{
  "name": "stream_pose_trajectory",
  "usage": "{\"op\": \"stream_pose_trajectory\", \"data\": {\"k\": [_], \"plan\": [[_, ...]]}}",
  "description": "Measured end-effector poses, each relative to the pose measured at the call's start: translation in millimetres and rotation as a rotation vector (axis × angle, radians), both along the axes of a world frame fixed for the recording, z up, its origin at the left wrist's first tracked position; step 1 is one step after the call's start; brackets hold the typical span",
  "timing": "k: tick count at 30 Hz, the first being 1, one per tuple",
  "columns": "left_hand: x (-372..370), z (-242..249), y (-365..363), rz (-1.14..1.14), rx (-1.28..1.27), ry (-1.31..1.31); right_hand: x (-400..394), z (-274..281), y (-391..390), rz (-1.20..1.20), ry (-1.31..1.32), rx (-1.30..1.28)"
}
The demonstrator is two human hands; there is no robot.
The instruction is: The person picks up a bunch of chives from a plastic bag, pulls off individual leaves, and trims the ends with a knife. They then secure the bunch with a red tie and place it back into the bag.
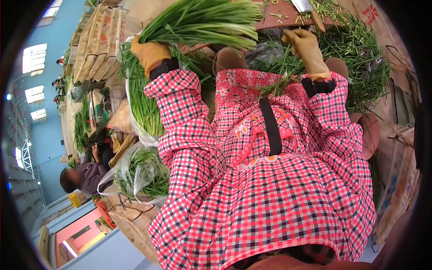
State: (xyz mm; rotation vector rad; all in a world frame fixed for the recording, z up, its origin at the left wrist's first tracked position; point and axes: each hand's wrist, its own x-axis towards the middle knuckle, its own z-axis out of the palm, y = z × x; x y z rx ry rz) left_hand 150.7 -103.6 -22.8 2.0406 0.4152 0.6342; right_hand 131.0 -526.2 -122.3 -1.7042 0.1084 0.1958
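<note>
Gloved in tan, my left hand (152, 55) is closed round the base of a thick bunch of long green stalks (202, 24), whose leaves fan out to the right. My right hand (307, 50), also gloved, has its fingers pressed together near the board's front edge; what they hold, if anything, is too small to name. Loose green leaves (281, 67) lie below and left of it. A knife (310, 12) with a wooden handle rests on the reddish board (274, 17), beside cut stalk pieces.
A heap of loose greens (364, 67) lies at the right. Bagged greens (146, 105) stand at the left, with another plastic bag of greens (144, 173) nearer me. A person (85, 177) sits further left. Woven sacks (105, 42) stand at the upper left.
</note>
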Motion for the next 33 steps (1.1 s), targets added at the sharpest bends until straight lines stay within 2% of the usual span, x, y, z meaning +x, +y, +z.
{"op": "stream_pose_trajectory", "data": {"k": [2, 3, 4, 7, 9, 11, 15, 16, 21, 22, 23, 25, 27, 29, 30, 31, 32, 33], "plan": [[10.0, 23.0, 15.9, 0.196, 0.905, 0.346, -5.5, -5.8, -0.5, 0.065, 0.008, 0.038], [9.0, 42.1, 0.6, 0.161, 0.956, 0.414, -8.0, -7.1, -0.2, 0.097, 0.01, 0.055], [2.7, 68.2, -26.9, 0.126, 1.004, 0.484, -12.0, -2.6, 0.4, 0.194, -0.266, 0.002], [16.8, 78.0, -21.5, 0.193, 1.075, 0.53, -10.8, 19.3, 11.1, 0.221, -0.198, 0.108], [40.4, 78.8, 7.7, 0.301, 1.364, 0.652, -3.4, 21.7, 21.7, 0.325, -0.211, 0.241], [4.4, 113.5, -61.0, 0.223, 1.143, 0.74, -11.7, 46.3, 47.1, 0.424, -0.17, 0.328], [9.8, 106.2, -55.4, 0.191, 1.096, 0.717, -11.8, 57.3, 84.6, 0.552, 0.095, 0.623], [9.8, 107.4, -56.4, 0.181, 1.08, 0.703, -18.5, 70.6, 93.3, 0.462, 0.17, 0.664], [15.1, 99.5, -50.0, 0.228, 1.113, 0.637, -4.9, 46.3, 96.1, 0.371, -0.014, 0.683], [36.0, 88.0, -22.3, 0.293, 1.245, 0.689, -4.5, 45.8, 92.3, 0.331, -0.03, 0.664], [46.7, 81.5, -6.4, 0.357, 1.377, 0.741, -5.9, 46.3, 85.2, 0.313, -0.035, 0.607], [10.0, 105.9, -59.4, 0.245, 1.095, 0.574, -10.1, 47.8, 61.6, 0.276, -0.047, 0.491], [51.6, 78.5, 5.2, 0.314, 1.255, 0.549, -9.4, 32.6, 19.0, 0.275, 0.022, 0.402], [54.6, 81.7, 10.0, 0.26, 1.147, 0.52, -6.2, -7.7, -21.8, 0.183, 0.056, -0.204], [63.5, 79.4, 23.9, 0.214, 1.063, 0.49, -9.0, -20.0, -32.3, 0.27, -0.025, -0.761], [65.2, 86.3, 24.3, 0.169, 0.981, 0.456, -21.3, -4.5, -29.8, 0.342, -0.113, -1.318], [67.1, 86.7, 20.0, 0.291, 1.222, 0.579, -38.8, 9.8, -24.5, 0.307, -0.27, -1.215], [65.4, 90.4, 9.4, 0.339, 1.315, 0.633, -55.7, 20.6, -9.9, 0.289, -0.419, -0.923]]}}
